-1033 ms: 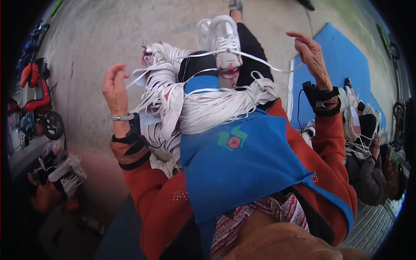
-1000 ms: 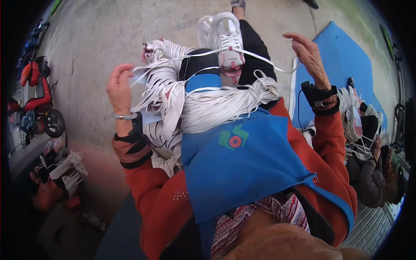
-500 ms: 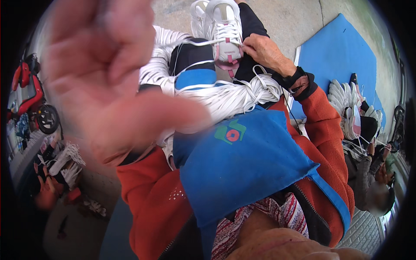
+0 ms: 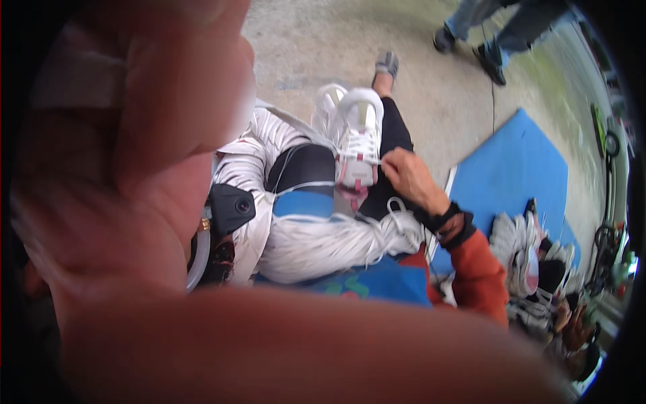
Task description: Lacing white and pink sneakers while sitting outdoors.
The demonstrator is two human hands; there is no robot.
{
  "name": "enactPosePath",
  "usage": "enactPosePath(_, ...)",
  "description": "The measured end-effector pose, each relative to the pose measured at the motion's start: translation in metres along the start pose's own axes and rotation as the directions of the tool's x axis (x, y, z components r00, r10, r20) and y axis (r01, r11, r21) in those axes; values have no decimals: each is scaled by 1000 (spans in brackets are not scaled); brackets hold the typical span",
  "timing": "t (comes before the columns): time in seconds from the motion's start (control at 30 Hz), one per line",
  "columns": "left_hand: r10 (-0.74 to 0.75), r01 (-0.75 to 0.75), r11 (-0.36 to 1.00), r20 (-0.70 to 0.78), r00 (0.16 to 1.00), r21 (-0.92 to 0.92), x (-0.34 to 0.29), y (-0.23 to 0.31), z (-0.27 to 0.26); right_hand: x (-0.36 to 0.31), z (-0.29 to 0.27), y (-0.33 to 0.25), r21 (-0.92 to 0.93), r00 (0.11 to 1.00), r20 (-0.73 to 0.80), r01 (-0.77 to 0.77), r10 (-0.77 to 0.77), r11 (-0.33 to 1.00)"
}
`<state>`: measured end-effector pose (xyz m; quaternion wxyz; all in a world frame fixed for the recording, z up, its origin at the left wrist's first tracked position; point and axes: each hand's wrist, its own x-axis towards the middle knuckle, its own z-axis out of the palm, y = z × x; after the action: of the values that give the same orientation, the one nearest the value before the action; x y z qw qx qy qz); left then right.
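My left hand (image 4: 145,168) looms very large and blurred on the left, close to the view. Its palm shows, and the thumb is stretched away from the bent fingers, with nothing visible between them. My right hand (image 4: 415,180) pinches the end of a white shoelace (image 4: 370,159) beside a white and pink sneaker (image 4: 359,138). That sneaker lies over my legs, toe pointing away, its lace threaded through the upper eyelets. A second white sneaker (image 4: 328,104) sits against its left side. Nearer to me, a thick bundle of white laces (image 4: 316,248) rests across my lap.
More white laces (image 4: 235,172) wrap around my left knee. A small black camera (image 4: 232,205) shows beside my left palm. At right lie a blue board (image 4: 511,175) and several white shoes (image 4: 518,246). A person's legs (image 4: 501,47) stand at the far right.
My left hand has come closer and covers more of the picture. The view has shifted, bringing a standing person's legs into sight. My right hand keeps its pinch on the lace.
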<state>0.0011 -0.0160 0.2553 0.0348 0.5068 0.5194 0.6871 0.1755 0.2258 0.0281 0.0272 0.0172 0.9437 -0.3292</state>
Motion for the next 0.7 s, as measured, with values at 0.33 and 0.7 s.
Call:
enactPosePath(0.33, -107, 103, 994, 84, 991, 47, 10, 22, 98, 19, -20, 20, 1, 994, -90, 66, -66, 998)
enactPosePath(0.7, -523, 536, 758, -144, 840, 371, -52, -58, 32, 23, 20, 37, 4, 993, -96, 75, -75, 997)
